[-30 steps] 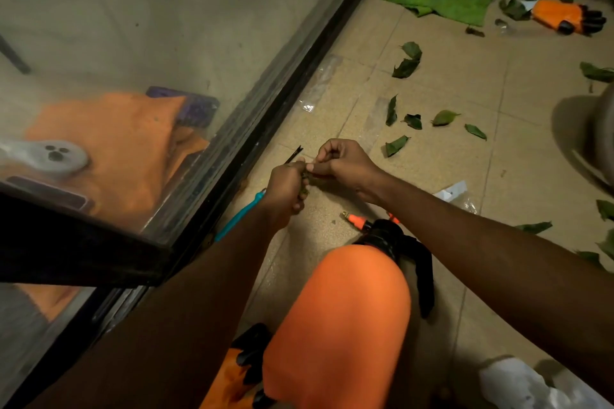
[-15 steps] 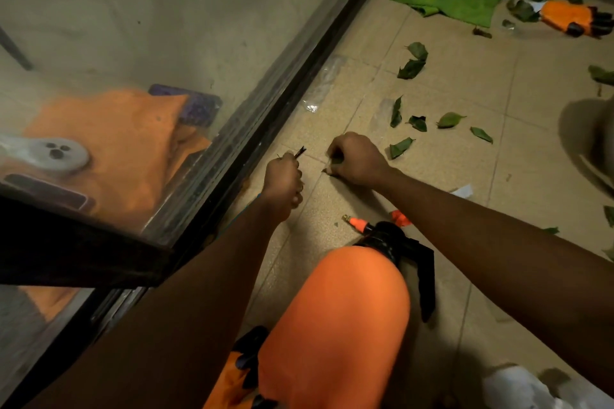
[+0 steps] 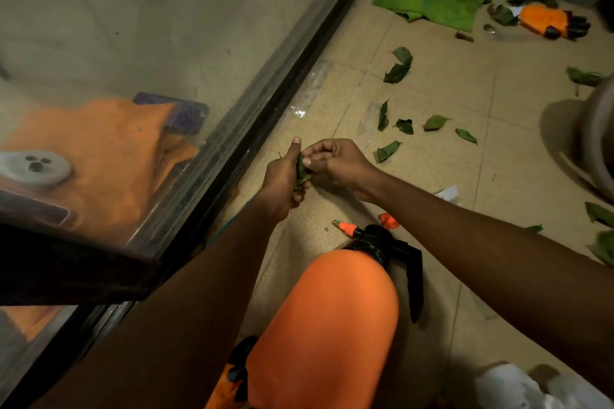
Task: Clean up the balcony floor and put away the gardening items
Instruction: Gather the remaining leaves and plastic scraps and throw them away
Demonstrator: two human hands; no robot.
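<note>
Beyond the sprayer (image 3: 332, 325), left hand (image 3: 282, 183) is clutching gathered leaves (image 3: 301, 173); right hand (image 3: 335, 161) is pinching 1 in, probably bundling litter.

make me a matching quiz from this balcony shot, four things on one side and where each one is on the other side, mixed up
Things
1. green cloth
2. orange glove
3. spray bottle
4. bunch of leaves

Places
A. gripped in the left hand
B. nearest the camera, at the bottom of the view
C. far right corner, with loose leaves around it
D. spread flat on the floor, just left of the glove

Pairs: 1-D, 2-C, 3-B, 4-A
</note>
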